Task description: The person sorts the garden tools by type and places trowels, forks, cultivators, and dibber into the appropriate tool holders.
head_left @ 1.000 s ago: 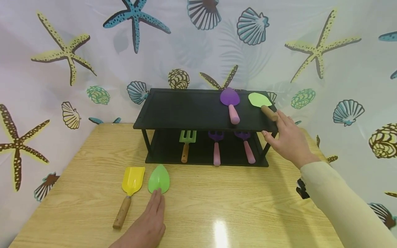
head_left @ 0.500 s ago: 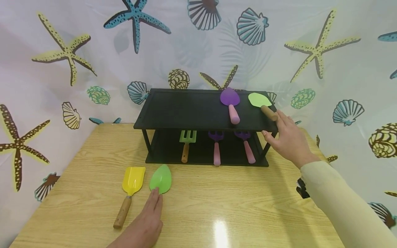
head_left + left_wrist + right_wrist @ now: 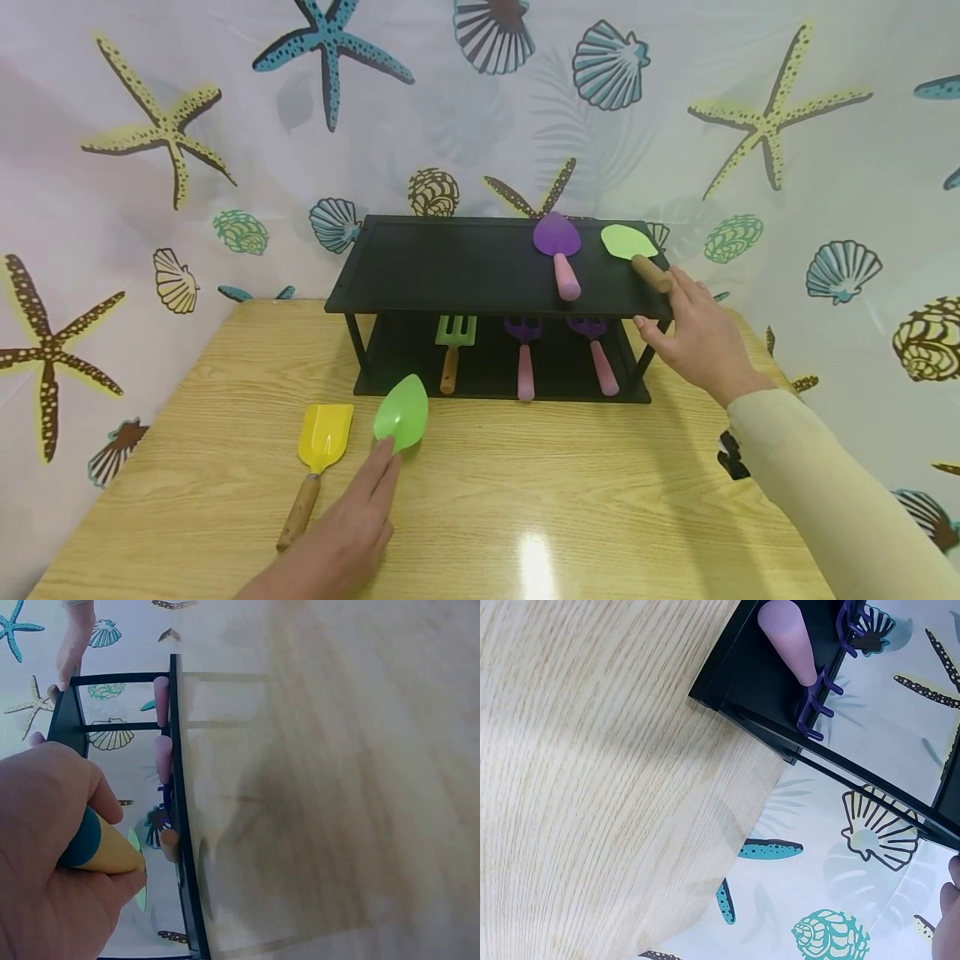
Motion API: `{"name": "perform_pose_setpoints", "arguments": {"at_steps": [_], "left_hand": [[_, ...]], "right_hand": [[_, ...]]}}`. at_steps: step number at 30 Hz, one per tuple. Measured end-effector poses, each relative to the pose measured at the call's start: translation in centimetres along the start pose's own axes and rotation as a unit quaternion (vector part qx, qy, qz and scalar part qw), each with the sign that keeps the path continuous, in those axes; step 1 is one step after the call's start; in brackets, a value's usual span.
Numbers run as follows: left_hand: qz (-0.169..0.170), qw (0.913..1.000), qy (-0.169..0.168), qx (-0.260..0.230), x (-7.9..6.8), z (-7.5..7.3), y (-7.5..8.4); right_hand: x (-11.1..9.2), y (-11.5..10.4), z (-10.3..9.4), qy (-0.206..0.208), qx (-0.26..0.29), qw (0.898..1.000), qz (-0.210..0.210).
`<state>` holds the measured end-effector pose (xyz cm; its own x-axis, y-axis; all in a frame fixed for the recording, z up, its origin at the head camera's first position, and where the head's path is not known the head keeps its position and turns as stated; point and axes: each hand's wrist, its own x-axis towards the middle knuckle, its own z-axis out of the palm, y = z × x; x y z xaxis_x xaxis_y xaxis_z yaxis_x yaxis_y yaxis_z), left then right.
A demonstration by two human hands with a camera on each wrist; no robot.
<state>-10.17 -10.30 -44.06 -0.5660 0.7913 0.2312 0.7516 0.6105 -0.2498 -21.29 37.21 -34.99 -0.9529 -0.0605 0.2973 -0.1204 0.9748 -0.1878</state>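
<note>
My left hand (image 3: 348, 517) grips a green trowel (image 3: 402, 412) by its handle. In the left wrist view, thumb and fingers close round that wooden handle (image 3: 112, 847), which has a teal end. The blade points toward the black two-tier rack (image 3: 442, 267), just in front of its lower shelf. My right hand (image 3: 697, 333) rests at the rack's top right corner, fingers along the side and thumb by the front edge. Its fingertips are right at the wooden handle of a light green trowel (image 3: 628, 242). Beside that lies a purple trowel (image 3: 557, 235) with a pink handle.
A yellow shovel (image 3: 324, 437) lies on the wooden table (image 3: 570, 483), left of my left hand. The lower shelf bears a green fork (image 3: 455, 332) and two purple forks with pink handles (image 3: 525, 373). A patterned curtain (image 3: 480, 108) stands behind.
My left hand has lifted the green trowel and moved it forward and slightly right, toward the rack. The right hand has stayed at the rack's corner.
</note>
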Motion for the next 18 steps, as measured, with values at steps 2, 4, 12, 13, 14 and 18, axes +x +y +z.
{"name": "perform_pose_setpoints", "arguments": {"at_steps": [2, 4, 12, 13, 14, 18], "left_hand": [[-0.037, 0.9981, 0.012, -0.048, 0.2, -0.2, 0.0], [-0.048, 0.9961, 0.026, -0.069, 0.5, -0.5, 0.0], [0.055, 0.9937, 0.089, 0.040, 1.9, -1.8, -1.2], [0.069, 0.9921, 0.090, 0.055, 2.1, -2.0, -1.4], [0.083, 0.9902, 0.089, 0.070, 2.3, -2.3, -1.6], [0.073, 0.9915, 0.100, 0.038, 3.4, -3.1, -2.1]], "right_hand": [[0.0, 0.0, 0.0, 0.000, 0.000, 1.000, 0.001], [0.0, 0.1, 0.1, 0.001, -0.002, 1.000, 0.000], [0.1, 0.3, 0.3, 0.007, -0.004, 1.000, -0.001], [0.1, 0.3, 0.3, 0.007, -0.003, 1.000, -0.001], [0.1, 0.3, 0.3, 0.007, -0.003, 1.000, -0.001], [0.1, 0.4, 0.3, 0.007, -0.002, 1.000, 0.000]]}}
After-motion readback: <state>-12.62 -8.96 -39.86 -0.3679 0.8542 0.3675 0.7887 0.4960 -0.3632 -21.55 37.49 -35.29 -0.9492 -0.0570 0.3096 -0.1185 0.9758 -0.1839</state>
